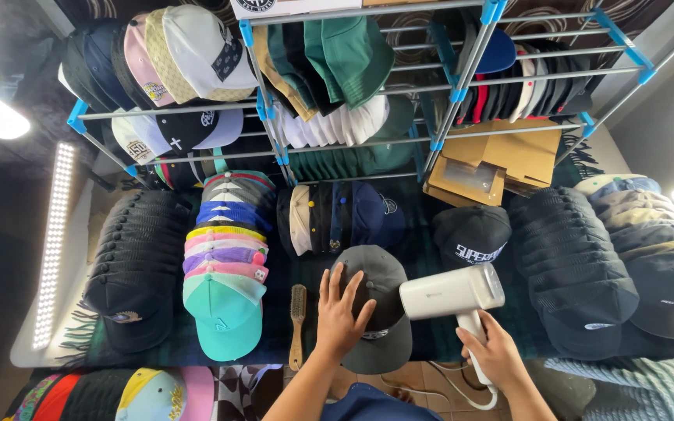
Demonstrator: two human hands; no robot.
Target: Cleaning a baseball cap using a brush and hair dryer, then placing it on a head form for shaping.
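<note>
We see a dark grey cap (380, 308) lying on the worktop (431, 343) near its front edge, brim toward us. Our left hand (342, 312) rests flat on its crown, fingers (335, 282) spread wide. Our right hand (497, 355) has its fingers wrapped around the handle of a white handheld steamer (452, 295), whose head sits just beside the cap. A wooden brush (298, 323) lies left of it, next to a stack of colourful caps (224, 265).
</note>
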